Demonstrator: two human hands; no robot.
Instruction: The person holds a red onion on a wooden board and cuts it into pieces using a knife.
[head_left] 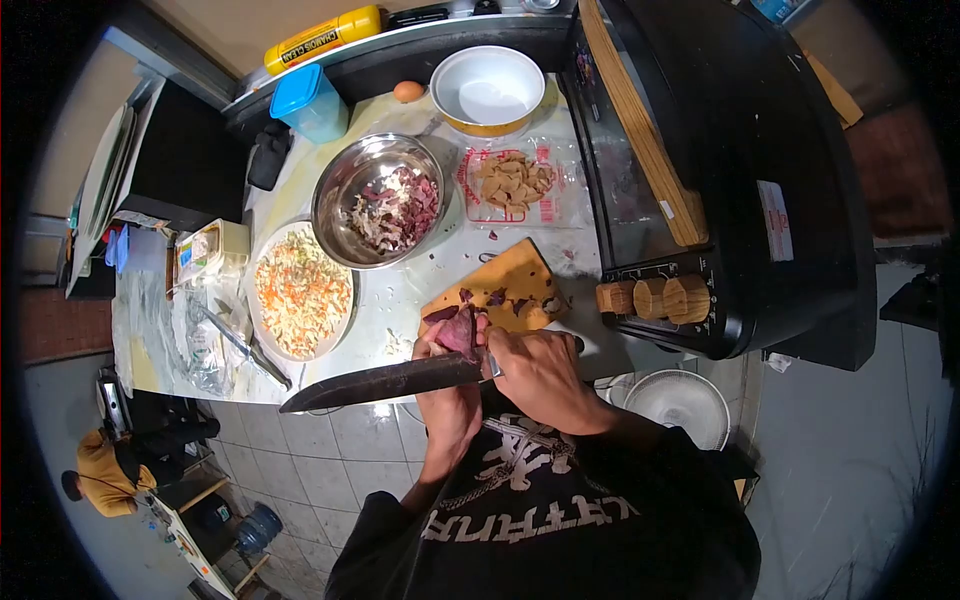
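My right hand [540, 368] grips one big knife [375, 385]; my left hand [447, 408], partly hidden behind the blade, holds one purple chunk [458, 332]. One egg [407, 92] lies beyond.

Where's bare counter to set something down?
Main patch: between plate, steel bowl and board, a few shreds on it. Smaller: between blue-lidded box, egg and steel bowl. Crowded: counter's left end, with tub and plastic; board's near side, taken by left hand and right hand.
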